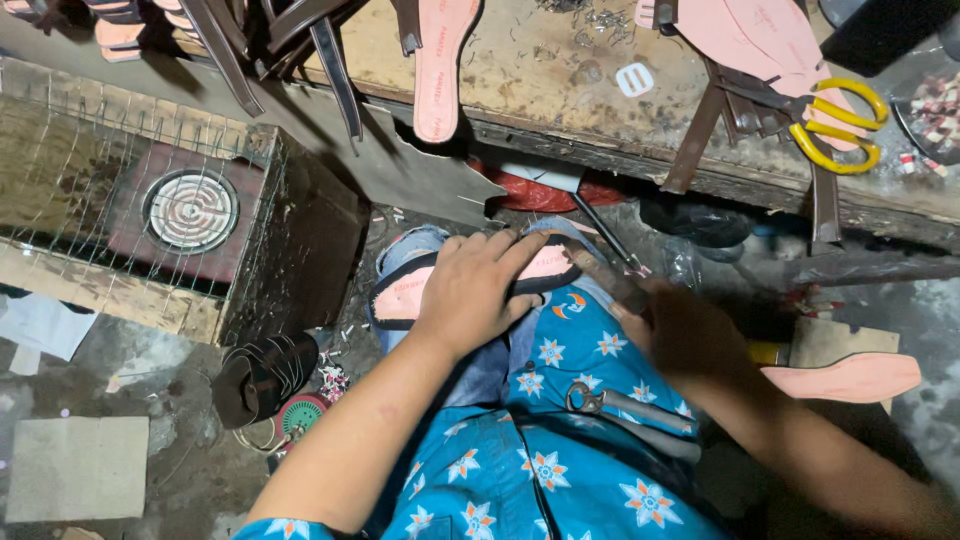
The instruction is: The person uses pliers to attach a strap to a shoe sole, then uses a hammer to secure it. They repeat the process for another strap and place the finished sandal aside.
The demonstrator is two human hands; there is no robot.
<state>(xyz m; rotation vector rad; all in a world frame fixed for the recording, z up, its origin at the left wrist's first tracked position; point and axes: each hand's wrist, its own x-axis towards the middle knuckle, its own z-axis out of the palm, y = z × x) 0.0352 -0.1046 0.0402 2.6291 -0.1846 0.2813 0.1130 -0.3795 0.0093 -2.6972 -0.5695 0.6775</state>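
Note:
My left hand [478, 288] lies flat on a pink sandal sole with a dark strap [405, 295], pressing it against my knee. My right hand [680, 335] is blurred and grips a thin metal tool [605, 238] whose shaft points up and left, close to the sole's far end. A pair of pliers [625, 403] rests on my lap, on blue shorts with a star pattern.
A worn wooden bench [540, 75] holds pink soles, dark straps, a white buckle and yellow-handled scissors [835, 125]. At left stands a wire-caged box with a round coil heater [190, 210]. A strap bundle [262, 375] lies on the floor; another pink sole [845, 378] lies at right.

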